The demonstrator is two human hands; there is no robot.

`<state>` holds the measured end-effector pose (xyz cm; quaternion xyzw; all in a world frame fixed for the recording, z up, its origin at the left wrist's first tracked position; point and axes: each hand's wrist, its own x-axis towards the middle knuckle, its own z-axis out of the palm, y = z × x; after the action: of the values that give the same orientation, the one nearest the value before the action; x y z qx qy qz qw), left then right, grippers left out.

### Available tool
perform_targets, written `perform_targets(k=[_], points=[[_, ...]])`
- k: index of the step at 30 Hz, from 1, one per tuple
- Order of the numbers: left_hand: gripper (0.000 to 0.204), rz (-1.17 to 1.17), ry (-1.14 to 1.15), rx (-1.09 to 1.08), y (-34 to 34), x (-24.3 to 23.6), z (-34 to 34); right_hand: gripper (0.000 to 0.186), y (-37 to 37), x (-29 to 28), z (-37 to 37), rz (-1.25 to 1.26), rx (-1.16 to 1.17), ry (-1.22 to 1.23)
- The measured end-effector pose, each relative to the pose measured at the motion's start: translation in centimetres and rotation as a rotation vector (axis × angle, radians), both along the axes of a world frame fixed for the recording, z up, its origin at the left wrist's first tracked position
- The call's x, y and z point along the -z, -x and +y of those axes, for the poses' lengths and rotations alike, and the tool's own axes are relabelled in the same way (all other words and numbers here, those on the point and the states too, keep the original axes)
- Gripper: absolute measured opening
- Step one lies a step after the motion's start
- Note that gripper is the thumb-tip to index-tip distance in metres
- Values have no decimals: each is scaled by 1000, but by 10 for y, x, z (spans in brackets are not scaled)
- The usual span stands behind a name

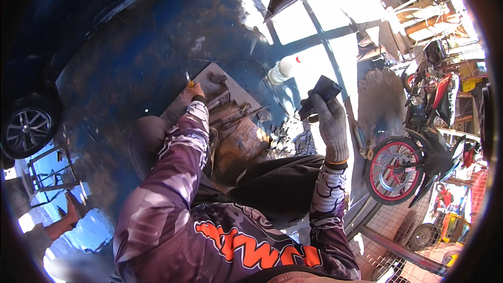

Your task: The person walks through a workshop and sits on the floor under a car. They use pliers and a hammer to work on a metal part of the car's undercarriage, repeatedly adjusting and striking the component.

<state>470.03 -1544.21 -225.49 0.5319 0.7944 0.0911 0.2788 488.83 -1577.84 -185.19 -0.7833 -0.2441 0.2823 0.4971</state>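
My left hand (193, 93) is closed around a small tool with a yellow handle (192, 83); a short shiny metal tip sticks out past the fingers, too small to tell its kind. It is beside a flat board (238, 88) on the floor that carries several worn blocks and bars. My right hand (330, 128), in a pale knit glove, grips a dark flat rectangular piece (326, 89), raised to the right of the board. A pile of dark broken chips (293, 139) lies below it. A clear plastic bottle (283, 71) with a red cap is beyond the board.
At the right stands a motorcycle with a red-rimmed wheel (394, 170), near a wire mesh panel (403, 236). A cylindrical metal part (359, 139) lies nearby. A dark vehicle's wheel (27, 128) is at far left, and another person's foot (70, 212) shows at lower left.
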Motion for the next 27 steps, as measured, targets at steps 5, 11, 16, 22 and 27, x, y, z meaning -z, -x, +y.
perform_targets(k=[5, 11, 16, 22, 27], points=[[45, -1017, -402, -323, -63, -119, -57, 35, 3, -8, -2, -27, 5, -18], [38, -2053, 34, 23, -54, -287, -140, 26, -4, -4, -15, -10, 36, 3], [52, -2195, 347, 398, -81, -376, -166, 34, -4, 6, -22, -24, 37, 13], [47, -2001, 384, 407, -111, -425, -160, 29, 7, 13, -14, -1, 68, 38], [43, -1997, 411, 410, -119, -433, -151, 30, 7, 10, -9, -3, 28, 61]])
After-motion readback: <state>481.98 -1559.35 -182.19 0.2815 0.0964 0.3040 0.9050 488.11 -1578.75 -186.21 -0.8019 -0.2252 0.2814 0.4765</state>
